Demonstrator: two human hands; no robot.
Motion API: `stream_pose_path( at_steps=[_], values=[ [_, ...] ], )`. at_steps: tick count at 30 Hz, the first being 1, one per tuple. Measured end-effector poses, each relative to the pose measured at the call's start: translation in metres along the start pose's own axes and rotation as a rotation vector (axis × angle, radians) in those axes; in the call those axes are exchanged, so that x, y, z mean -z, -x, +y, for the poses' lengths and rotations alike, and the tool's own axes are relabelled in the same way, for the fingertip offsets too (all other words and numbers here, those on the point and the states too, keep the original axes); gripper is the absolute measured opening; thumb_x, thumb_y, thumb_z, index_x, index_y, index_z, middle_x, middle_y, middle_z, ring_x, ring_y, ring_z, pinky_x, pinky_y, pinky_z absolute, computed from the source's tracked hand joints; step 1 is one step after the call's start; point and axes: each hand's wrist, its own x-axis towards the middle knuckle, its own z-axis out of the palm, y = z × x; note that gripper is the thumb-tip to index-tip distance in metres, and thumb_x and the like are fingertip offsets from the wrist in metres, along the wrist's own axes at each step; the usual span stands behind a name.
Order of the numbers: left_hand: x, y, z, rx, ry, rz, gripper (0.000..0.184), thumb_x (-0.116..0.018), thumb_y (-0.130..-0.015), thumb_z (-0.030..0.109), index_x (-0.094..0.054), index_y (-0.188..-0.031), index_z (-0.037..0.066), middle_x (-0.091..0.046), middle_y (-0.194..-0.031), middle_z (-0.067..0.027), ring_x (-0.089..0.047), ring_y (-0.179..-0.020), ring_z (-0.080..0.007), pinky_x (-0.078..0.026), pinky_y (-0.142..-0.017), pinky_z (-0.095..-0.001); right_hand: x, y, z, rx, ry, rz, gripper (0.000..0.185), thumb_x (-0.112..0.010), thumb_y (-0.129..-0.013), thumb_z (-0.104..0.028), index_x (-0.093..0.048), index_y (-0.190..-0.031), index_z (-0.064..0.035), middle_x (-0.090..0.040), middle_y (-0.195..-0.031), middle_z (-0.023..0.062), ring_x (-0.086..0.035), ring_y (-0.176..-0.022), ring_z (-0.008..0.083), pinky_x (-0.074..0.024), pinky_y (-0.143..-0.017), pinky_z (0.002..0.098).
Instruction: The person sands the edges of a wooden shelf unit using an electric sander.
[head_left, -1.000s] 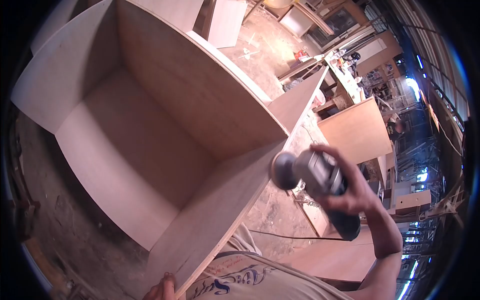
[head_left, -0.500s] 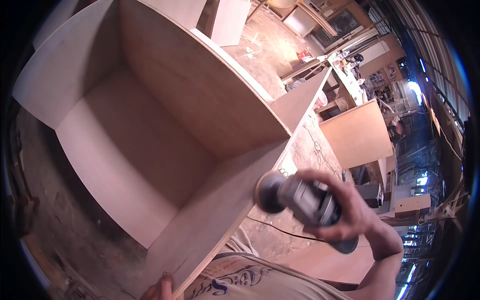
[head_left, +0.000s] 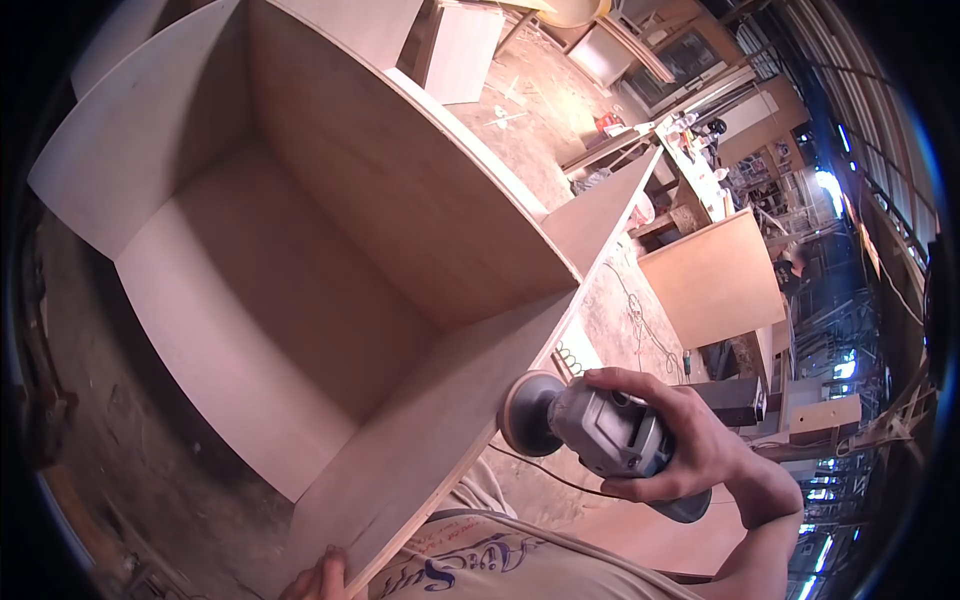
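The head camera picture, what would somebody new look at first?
Probably the big open wooden box, because it fills so much of the left and middle. Next might be the grey power tool in the right hand, its round disc by the box's near edge.

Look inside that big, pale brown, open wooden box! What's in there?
Inside the box, only bare boards show, partly in dark shadow, with no loose things. Those boards cover whatever sits right behind them, so I can't see that.
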Motion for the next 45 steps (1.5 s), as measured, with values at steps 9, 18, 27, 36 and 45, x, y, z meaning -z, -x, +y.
stream_pose_path(
  at_steps=[9, 18, 27, 36, 45],
  values=[
    [-0.001, 0.001, 0.001, 0.015, 0.001, -0.031, 0.035, -0.074, -0.085, 0.026, -0.074, -0.119, 0.017, -0.07, -0.079, -0.0079, -0.069, -0.069, -0.0289, -0.057, -0.062, -0.042, 0.046, -0.028, 0.048, -0.082, 0.043, 0.473, 0.085, -0.082, -0.073, -0.023, -0.047, -0.15, -0.0101, -0.063, -0.129, 0.0162, -0.062, -0.117, 0.0248, -0.0481, -0.104, 0.0385],
    [-0.002, 0.001, -0.003, -0.011, 0.017, 0.015, 0.036, -0.075, -0.084, 0.027, -0.074, -0.118, 0.016, -0.07, -0.079, -0.0066, -0.068, -0.068, -0.0288, -0.056, -0.061, -0.0422, -0.004, 0.003, 0.0, 0.011, 0.03, 0.016, 0.088, -0.087, -0.074, -0.024, -0.047, -0.152, -0.0107, -0.066, -0.132, 0.0201, -0.066, -0.122, 0.0316, -0.0491, -0.107, 0.0403],
    [-0.003, -0.001, -0.001, 0.023, 0.016, -0.019, 0.035, -0.075, -0.083, 0.027, -0.074, -0.117, 0.018, -0.069, -0.08, -0.0072, -0.068, -0.069, -0.0289, -0.056, -0.062, -0.0424, 0.05, -0.024, 0.051, -0.101, -0.036, 0.446, 0.087, -0.084, -0.071, -0.027, -0.049, -0.148, -0.0087, -0.061, -0.13, 0.0168, -0.061, -0.116, 0.0254, -0.047, -0.105, 0.0381],
    [0.006, 0.0, 0.0, 0.02, 0.051, 0.003, 0.041, -0.074, -0.082, 0.025, -0.075, -0.121, 0.012, -0.068, -0.079, -0.01, -0.067, -0.067, -0.0302, -0.055, -0.061, -0.0427, 0.001, -0.001, 0.007, 0.019, 0.028, 0.049, 0.09, -0.088, -0.073, -0.024, -0.048, -0.151, -0.0103, -0.067, -0.131, 0.0193, -0.066, -0.122, 0.0294, -0.049, -0.107, 0.0398],
    [-0.009, 0.004, -0.009, 0.144, -0.065, -0.127, 0.034, -0.075, -0.087, 0.042, -0.075, -0.117, 0.025, -0.071, -0.079, -0.0115, -0.069, -0.066, -0.0326, -0.056, -0.06, -0.0458, 0.045, -0.01, 0.072, -0.092, -0.077, 0.603, 0.084, -0.082, -0.073, -0.022, -0.048, -0.15, -0.0112, -0.06, -0.131, 0.0158, -0.06, -0.12, 0.0252, -0.0472, -0.105, 0.0371]
  ],
)
